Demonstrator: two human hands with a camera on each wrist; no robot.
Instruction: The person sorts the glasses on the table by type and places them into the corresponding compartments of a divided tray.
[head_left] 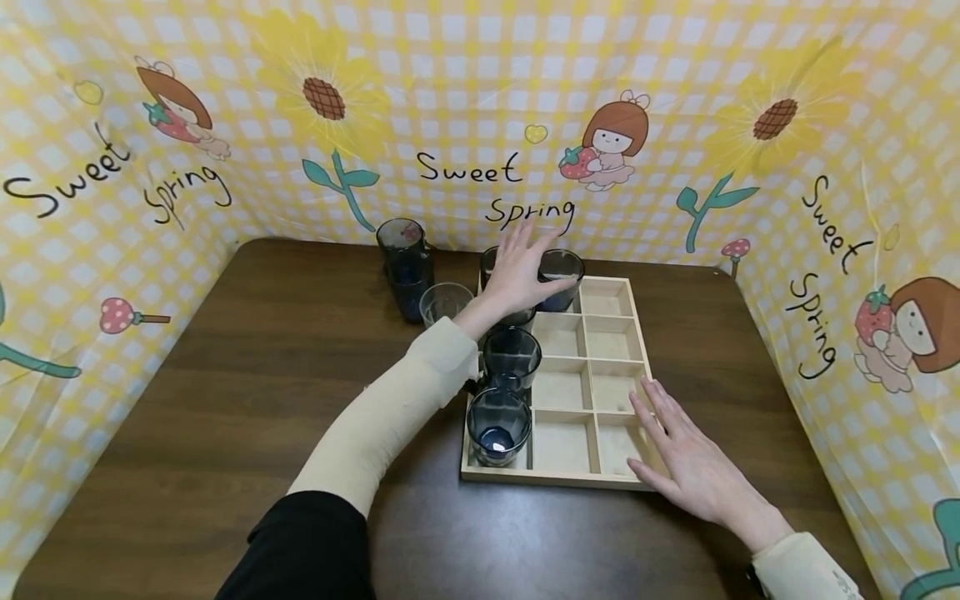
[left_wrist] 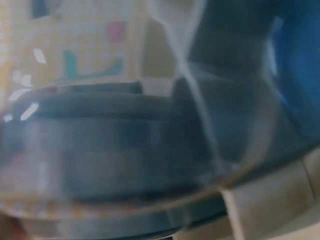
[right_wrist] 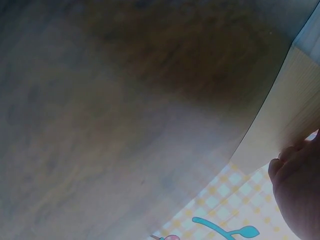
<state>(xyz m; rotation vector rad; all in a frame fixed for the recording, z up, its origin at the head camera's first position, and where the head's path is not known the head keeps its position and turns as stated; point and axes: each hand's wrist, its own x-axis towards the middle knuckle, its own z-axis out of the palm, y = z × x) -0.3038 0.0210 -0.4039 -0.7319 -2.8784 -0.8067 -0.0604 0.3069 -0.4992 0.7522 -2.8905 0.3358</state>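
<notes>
A pale wooden tray [head_left: 564, 442] divided into square compartments lies on the table. Dark tinted glasses stand along its left column, including a front one [head_left: 498, 427] and one behind it [head_left: 512, 358]; others are partly hidden by my left arm. Another dark glass [head_left: 566, 268] stands in the back row, second from the left. My left hand [head_left: 521, 271] is spread beside and over that glass, its thumb across the near side; contact is unclear. In the left wrist view, tinted glass [left_wrist: 110, 150] appears blurred and close. Fingers straight, my right hand [head_left: 697, 458] touches the tray's right edge.
Left of the tray stand a clear glass [head_left: 444, 298] and a tall dark stack of glasses [head_left: 407, 275]. The brown table [head_left: 247, 400] is enclosed at the back and sides by yellow checked cloth [head_left: 450, 100].
</notes>
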